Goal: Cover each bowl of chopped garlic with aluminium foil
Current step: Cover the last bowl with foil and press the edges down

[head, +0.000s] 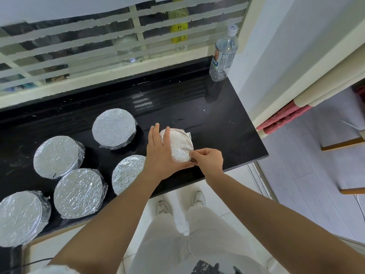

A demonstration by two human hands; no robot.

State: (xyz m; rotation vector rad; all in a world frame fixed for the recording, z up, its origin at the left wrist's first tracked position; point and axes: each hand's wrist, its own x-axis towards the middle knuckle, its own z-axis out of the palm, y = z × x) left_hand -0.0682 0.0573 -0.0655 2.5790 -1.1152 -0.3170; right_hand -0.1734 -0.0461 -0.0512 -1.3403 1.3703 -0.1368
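Glossy black counter [199, 117], crinkled round foil [180, 144]

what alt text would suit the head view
A left hand presses a foil-topped bowl on a black counter while the right hand pinches its foil edge. Five more covered bowls sit to its left.

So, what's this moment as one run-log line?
left hand: resting on foil-wrapped bowl | right hand: pinching its foil edge | done: five other wrapped bowls on black counter
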